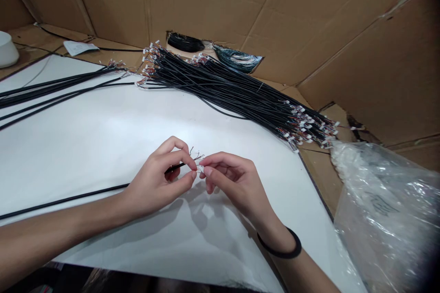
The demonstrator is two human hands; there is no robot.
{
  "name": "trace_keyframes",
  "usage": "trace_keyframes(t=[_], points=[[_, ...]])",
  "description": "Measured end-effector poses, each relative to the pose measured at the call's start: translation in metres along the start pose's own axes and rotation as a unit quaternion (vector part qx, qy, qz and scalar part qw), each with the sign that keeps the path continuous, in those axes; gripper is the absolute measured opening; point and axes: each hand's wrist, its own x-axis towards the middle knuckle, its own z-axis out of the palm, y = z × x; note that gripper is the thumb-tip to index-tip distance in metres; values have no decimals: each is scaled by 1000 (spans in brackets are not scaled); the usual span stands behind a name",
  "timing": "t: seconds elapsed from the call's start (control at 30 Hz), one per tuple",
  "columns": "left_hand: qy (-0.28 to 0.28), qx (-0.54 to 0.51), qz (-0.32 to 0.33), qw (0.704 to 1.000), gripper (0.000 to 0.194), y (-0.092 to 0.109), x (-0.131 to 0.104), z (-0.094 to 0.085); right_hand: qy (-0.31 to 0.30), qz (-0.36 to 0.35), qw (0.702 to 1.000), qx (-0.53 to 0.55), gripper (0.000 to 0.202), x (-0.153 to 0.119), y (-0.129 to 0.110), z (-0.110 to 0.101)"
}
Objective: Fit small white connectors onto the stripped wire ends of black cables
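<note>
Above the white work surface (137, 155), my left hand (168, 169) is closed around the end of a black cable (68, 200), pinching its thin stripped wires. The cable's length runs off to the left edge, behind my left forearm. My right hand (230, 176), a black band round its wrist, pinches a small white connector (201, 169) between thumb and index finger. The fingertips of both hands almost meet at the connector. Several loose wire ends (197, 155) fan out above them. Whether a wire sits inside the connector is too small to tell.
A large bundle of black cables (220, 87) with white connectors lies along the back. More black cables (51, 84) with loose wire ends lie at the left. Cardboard walls (213, 0) rise behind. A clear plastic bag (385, 210) is at right, a white container (7, 50) at far left.
</note>
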Motion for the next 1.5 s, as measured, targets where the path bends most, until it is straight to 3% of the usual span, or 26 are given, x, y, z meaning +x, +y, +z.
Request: trace_keyframes(t=[0.3, 0.53, 1.2, 1.5], points=[[-16, -21, -23, 999, 10, 0, 2, 0, 11, -7, 999, -50, 9, -1, -4, 3], [-8, -39, -23, 999, 10, -1, 1, 1, 31, -49, 992, -114, 9, -3, -2, 2], [-9, -63, -24, 998, 15, -5, 5, 1, 49, -134, 975, -171, 8, -4, 7, 6], [-7, -83, -36, 996, 14, -6, 5, 2, 54, -217, 947, -232, 8, -4, 11, 7]])
